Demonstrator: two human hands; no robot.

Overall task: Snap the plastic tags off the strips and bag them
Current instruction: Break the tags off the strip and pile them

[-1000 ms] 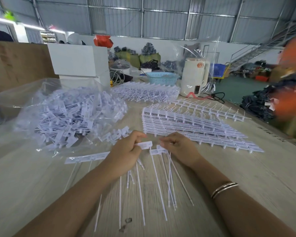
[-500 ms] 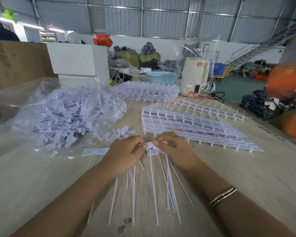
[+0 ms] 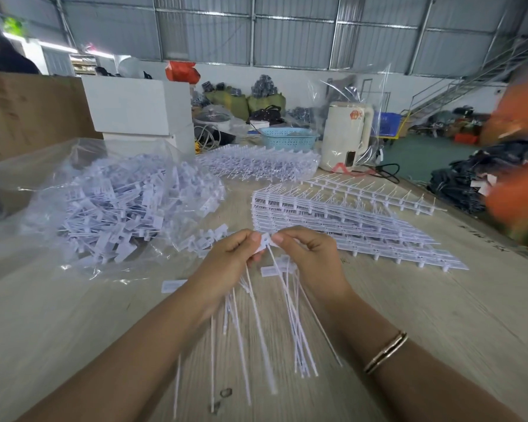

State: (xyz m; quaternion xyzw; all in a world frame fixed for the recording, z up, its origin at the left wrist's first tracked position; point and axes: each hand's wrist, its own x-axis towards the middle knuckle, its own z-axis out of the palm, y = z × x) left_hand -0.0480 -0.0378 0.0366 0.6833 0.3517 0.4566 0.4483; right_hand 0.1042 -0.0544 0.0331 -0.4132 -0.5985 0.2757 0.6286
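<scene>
Above a wooden worktop [image 3: 439, 315], the left hand [image 3: 226, 263] and right hand [image 3: 311, 257] pinch one white tag [image 3: 265, 240] between thumbs and fingertips, its thin tails trailing toward the near edge. A clear bag [image 3: 83, 208] of loose tags lies to the left, stacked strips [image 3: 348, 220] just beyond the right hand.

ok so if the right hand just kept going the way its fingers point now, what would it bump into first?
The right hand points left toward the left hand, and both pinch the same tag. Going straight on, its fingertips would most likely meet the left hand's fingertips almost at once, well before the bag of tags.
</scene>
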